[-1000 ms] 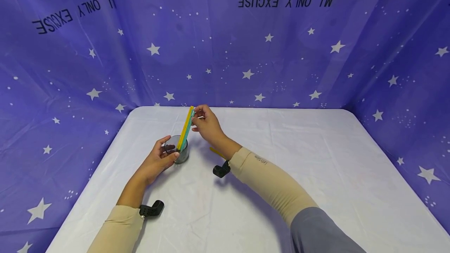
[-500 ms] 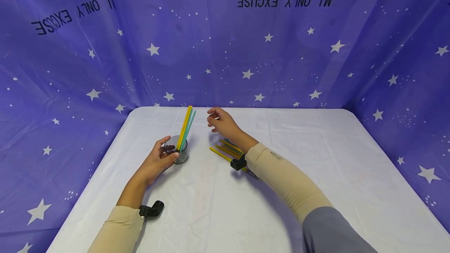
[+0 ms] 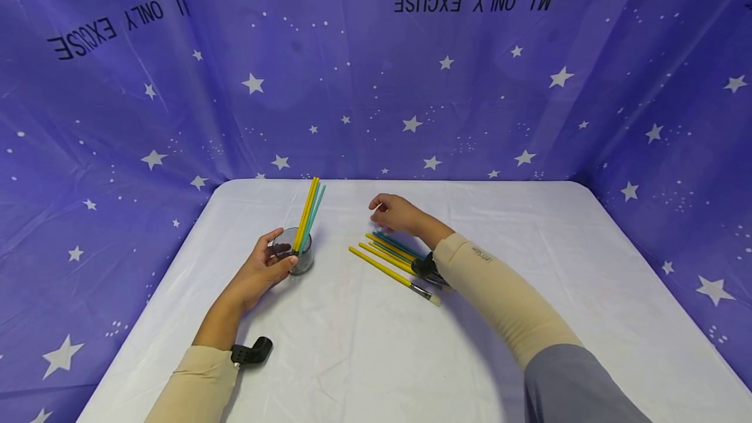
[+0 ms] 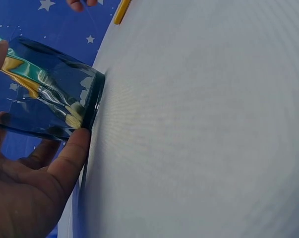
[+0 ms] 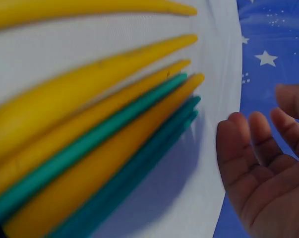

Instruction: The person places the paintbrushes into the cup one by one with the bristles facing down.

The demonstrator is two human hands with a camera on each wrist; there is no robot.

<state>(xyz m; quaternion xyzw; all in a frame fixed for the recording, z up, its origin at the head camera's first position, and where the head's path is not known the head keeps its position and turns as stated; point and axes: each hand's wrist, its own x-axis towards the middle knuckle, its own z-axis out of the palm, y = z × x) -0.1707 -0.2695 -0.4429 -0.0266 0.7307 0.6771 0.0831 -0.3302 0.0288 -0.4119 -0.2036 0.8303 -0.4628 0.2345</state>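
Note:
My left hand grips a clear, dark-tinted glass on the table, its fingers and thumb around the sides. Yellow and teal paintbrushes lean in the glass, handles up; in the left wrist view their bristles rest near the glass's base. My right hand hovers beyond a spread of loose paintbrushes, holding nothing, its fingers loosely bent. In the right wrist view the yellow and teal handles fan out beside that hand. The sleeve and wrist camera hide part of the loose brushes' bristle ends.
A white cloth covers the table. Behind it and along both sides hangs a purple curtain with white stars and lettering. Black wrist cameras stick out from both forearms.
The right hand has let go of the teal brush handle at the glass and moved right, toward the loose brushes, uncovering them. The left hand stays on the glass.

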